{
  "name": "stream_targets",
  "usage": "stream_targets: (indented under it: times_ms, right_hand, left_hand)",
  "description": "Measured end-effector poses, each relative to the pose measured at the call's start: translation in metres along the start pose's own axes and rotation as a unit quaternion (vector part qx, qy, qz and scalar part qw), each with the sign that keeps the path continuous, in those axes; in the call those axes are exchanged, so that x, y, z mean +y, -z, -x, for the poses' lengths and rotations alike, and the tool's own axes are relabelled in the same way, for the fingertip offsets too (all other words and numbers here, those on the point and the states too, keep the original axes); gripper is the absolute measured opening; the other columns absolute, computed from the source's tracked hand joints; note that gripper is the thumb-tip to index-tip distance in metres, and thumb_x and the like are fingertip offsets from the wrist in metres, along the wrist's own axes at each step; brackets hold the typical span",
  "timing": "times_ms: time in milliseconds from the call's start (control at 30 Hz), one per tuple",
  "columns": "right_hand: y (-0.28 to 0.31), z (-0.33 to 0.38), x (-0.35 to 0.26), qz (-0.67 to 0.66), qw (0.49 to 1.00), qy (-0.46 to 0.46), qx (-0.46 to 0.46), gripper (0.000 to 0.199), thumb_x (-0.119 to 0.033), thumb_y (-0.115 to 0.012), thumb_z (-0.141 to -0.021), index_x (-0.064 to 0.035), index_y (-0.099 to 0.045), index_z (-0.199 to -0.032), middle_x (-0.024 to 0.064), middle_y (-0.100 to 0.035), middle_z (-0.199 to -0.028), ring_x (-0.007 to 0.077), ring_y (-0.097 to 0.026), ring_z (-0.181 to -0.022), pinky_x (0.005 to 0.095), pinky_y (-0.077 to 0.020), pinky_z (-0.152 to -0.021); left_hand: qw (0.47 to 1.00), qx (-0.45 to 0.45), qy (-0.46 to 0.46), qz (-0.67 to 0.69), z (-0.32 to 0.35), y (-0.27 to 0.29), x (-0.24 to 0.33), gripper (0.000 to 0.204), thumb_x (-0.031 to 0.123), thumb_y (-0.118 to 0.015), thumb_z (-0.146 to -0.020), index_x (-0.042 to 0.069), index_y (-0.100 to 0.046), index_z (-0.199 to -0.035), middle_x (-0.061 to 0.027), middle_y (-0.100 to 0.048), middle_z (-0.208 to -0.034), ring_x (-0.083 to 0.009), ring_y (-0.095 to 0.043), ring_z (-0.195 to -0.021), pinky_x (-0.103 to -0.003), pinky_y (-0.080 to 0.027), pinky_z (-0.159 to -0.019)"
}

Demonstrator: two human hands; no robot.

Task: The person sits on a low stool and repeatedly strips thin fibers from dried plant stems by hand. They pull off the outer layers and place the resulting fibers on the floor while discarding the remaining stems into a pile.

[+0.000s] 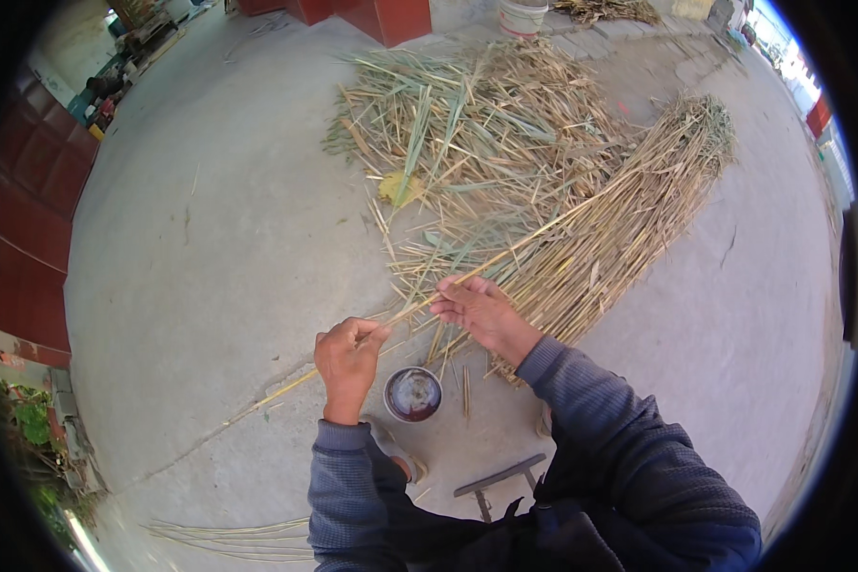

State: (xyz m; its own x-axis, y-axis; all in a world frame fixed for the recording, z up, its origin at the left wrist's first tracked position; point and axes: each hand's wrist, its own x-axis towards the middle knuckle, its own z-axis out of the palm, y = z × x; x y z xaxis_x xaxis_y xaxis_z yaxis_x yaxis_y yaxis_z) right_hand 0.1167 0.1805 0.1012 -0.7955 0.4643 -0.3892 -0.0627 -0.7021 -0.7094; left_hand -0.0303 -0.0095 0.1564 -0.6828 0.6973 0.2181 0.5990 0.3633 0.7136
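A long thin yellow reed stalk (305, 377) runs slantwise across the middle of the view, from low on the left up to the right. My left hand (349, 355) pinches it between thumb and fingers. Farther up the stalk, my right hand (477, 307) has its thumb and forefinger closed on it, the other fingers loosely curled. Beyond the right hand the stalk passes over a large bundle of dry reeds (620, 248) lying on the ground. Just below the hands sits a round bowl (413, 395) with a dark rim and a shiny, reddish-brown inside.
A broad heap of stripped leaves and straw (505, 124) spreads ahead, with a yellow leaf (399, 189) at its edge. Several thin stalks (234, 540) lie at lower left. A white bucket (522, 17) stands at the back. Dark red panels (29, 219) line the left side.
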Motion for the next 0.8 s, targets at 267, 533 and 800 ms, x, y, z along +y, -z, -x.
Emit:
stream_targets:
  times_ms: [267, 533, 800]
  right_hand:
    - [0.006, -0.003, 0.020, 0.030, 0.998, -0.051, 0.037, 0.020, -0.024, -0.067, -0.100, -0.0041, -0.068, -0.105, 0.0057, -0.073, -0.093, 0.0156, -0.072, -0.082, 0.0266, -0.0582, -0.070]
    - [-0.013, 0.002, 0.025, 0.058, 0.996, -0.072, -0.001, 0.025, -0.028, -0.067, -0.099, -0.0059, -0.067, -0.111, 0.0081, -0.073, -0.097, 0.0177, -0.072, -0.085, 0.0296, -0.0582, -0.075]
    - [0.043, -0.013, -0.038, -0.027, 0.992, 0.044, 0.116, 0.016, -0.021, -0.064, -0.101, -0.0057, -0.064, -0.099, 0.0047, -0.071, -0.088, 0.0132, -0.070, -0.079, 0.0246, -0.0566, -0.067]
  left_hand:
    - [0.978, 0.183, 0.028, -0.098, -0.026, 0.042, -0.007, 0.031, 0.025, -0.078, -0.084, 0.001, -0.066, -0.098, -0.0091, -0.071, -0.080, -0.0265, -0.061, -0.073, -0.041, -0.042, -0.083]
    - [0.966, -0.050, -0.189, -0.169, -0.012, -0.017, 0.025, 0.017, 0.027, -0.074, -0.083, 0.010, -0.069, -0.084, -0.0058, -0.067, -0.073, -0.0244, -0.061, -0.074, -0.039, -0.041, -0.074]
    - [0.974, 0.010, 0.004, -0.227, -0.007, 0.096, -0.026, 0.014, 0.019, -0.080, -0.077, 0.012, -0.068, -0.078, -0.0027, -0.068, -0.070, -0.0221, -0.062, -0.071, -0.039, -0.040, -0.078]
